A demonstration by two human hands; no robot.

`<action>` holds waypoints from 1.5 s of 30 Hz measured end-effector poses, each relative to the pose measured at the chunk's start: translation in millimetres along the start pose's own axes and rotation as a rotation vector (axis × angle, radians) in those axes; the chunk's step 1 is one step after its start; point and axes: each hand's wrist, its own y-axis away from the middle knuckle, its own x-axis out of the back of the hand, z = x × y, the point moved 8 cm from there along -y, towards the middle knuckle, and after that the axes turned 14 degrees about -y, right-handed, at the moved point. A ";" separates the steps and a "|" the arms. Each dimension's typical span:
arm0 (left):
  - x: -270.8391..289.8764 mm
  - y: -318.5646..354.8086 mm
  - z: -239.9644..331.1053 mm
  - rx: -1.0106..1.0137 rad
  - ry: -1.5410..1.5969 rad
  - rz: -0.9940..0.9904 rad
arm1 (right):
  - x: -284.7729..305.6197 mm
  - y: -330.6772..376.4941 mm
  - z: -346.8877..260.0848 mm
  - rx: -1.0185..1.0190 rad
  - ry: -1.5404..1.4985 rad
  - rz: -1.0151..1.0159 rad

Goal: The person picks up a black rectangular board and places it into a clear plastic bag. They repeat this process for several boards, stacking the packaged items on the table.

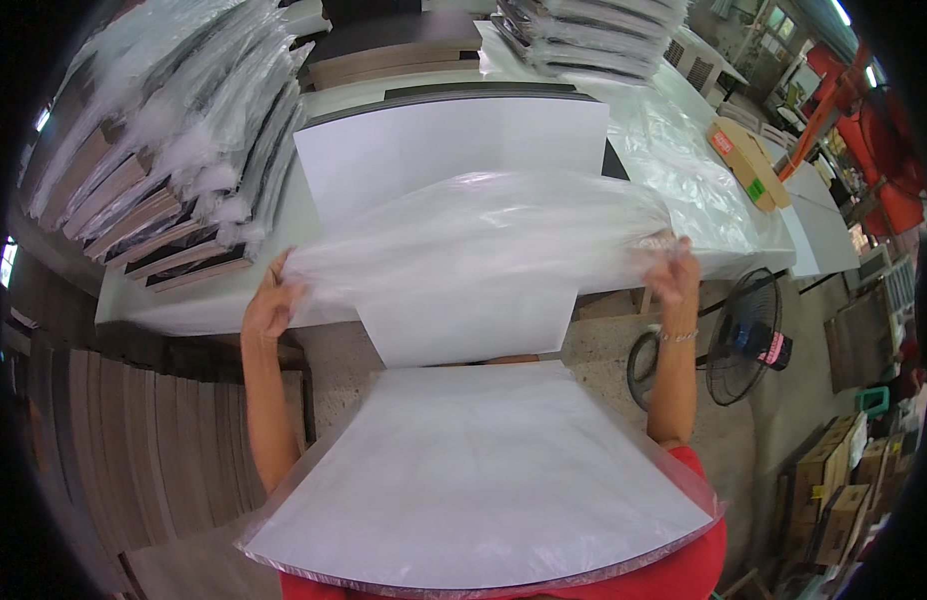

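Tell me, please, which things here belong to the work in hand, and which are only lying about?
Seem to belong:
- clear plastic film, held by the left hand and right hand
- plastic-covered white board, lower centre
- white-topped stack, behind the film

Probably just lying about:
- black fan, right
- brown carton, upper right
- boxes, lower right

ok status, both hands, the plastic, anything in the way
Left hand and right hand pinching opposite sides of clear plastic. Plastic spread taut-ish, partly covering white board. No obstruction visible between hands; fan off right.
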 end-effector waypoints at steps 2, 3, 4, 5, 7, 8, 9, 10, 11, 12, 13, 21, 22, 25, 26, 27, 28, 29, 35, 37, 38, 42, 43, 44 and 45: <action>-12.6 -18.0 33.9 -0.079 -0.169 0.124 | -13.6 -29.8 -19.8 0.086 0.307 0.319; -16.1 -31.0 52.2 -0.123 -0.250 0.188 | -8.0 -40.7 -29.0 0.102 0.504 0.342; -12.6 -41.4 74.1 -0.250 -0.479 0.281 | 2.0 -53.1 -36.7 0.116 0.699 0.361; -10.7 -46.6 94.4 -0.376 -0.710 0.377 | -1.2 -66.5 -46.0 0.211 0.835 0.352; -41.5 -42.3 132.5 -0.451 -0.904 0.558 | -13.2 -84.9 -62.5 0.493 1.058 0.360; -55.8 -41.9 144.2 -0.581 -1.014 0.581 | -26.8 -89.8 -66.6 0.681 1.132 0.345; -67.5 -38.1 154.0 -0.707 -1.130 0.608 | -44.9 -99.3 -63.7 0.743 1.265 0.302; -76.7 -30.9 161.4 -0.834 -1.246 0.632 | -66.5 -107.1 -63.0 0.805 1.397 0.255; -76.4 -31.2 162.3 -0.818 -1.248 0.621 | -83.8 -109.4 -63.9 0.870 1.533 0.214; -75.4 -30.5 163.2 -0.801 -1.250 0.612 | -88.1 -112.6 -63.7 0.850 1.588 0.196; -73.9 -29.0 164.2 -0.784 -1.252 0.603 | -91.4 -115.2 -62.7 0.828 1.642 0.177; -30.8 -6.7 149.9 -0.396 -0.335 0.173 | -69.0 -108.3 -98.0 0.514 1.173 0.216; -28.9 -5.6 140.7 -0.289 -0.059 0.084 | -63.0 -104.1 -98.2 0.441 0.902 0.200; -55.7 6.4 128.4 -0.028 0.366 -0.112 | -52.7 -85.0 -85.2 0.287 0.292 0.236; -67.8 12.1 124.6 0.064 0.466 -0.118 | -51.2 -73.0 -73.8 0.269 0.180 0.315; -68.8 17.5 113.5 0.100 0.539 -0.216 | -52.5 -64.4 -57.7 0.242 0.065 0.385; -52.6 18.2 88.9 0.189 0.563 -0.060 | -50.2 -54.5 -45.7 0.216 -0.050 0.455; -36.4 21.9 62.2 0.275 0.588 0.092 | -42.5 -46.1 -34.0 0.095 -0.160 0.255; -3.6 77.4 -66.2 0.471 0.507 -0.135 | 76.8 79.1 66.0 -0.133 -0.191 0.651; -11.1 92.6 -99.6 0.527 0.124 -0.243 | 88.0 111.0 91.7 -0.363 0.404 0.581; -14.3 105.3 -98.2 0.558 -0.198 -0.204 | 92.5 120.7 104.1 -0.395 0.569 0.485; -16.8 115.3 -182.7 0.458 -0.392 -0.341 | 184.6 170.2 161.3 -0.392 0.461 0.660; -26.8 114.7 -177.3 0.429 -0.545 -0.353 | 210.0 187.5 166.9 -0.436 0.467 0.826; -36.1 112.2 -171.6 0.410 -0.701 -0.358 | 215.7 177.5 141.4 -0.245 0.819 0.921; -22.9 108.6 -200.7 0.613 -0.666 -0.264 | 209.6 155.2 110.6 -0.044 1.190 0.974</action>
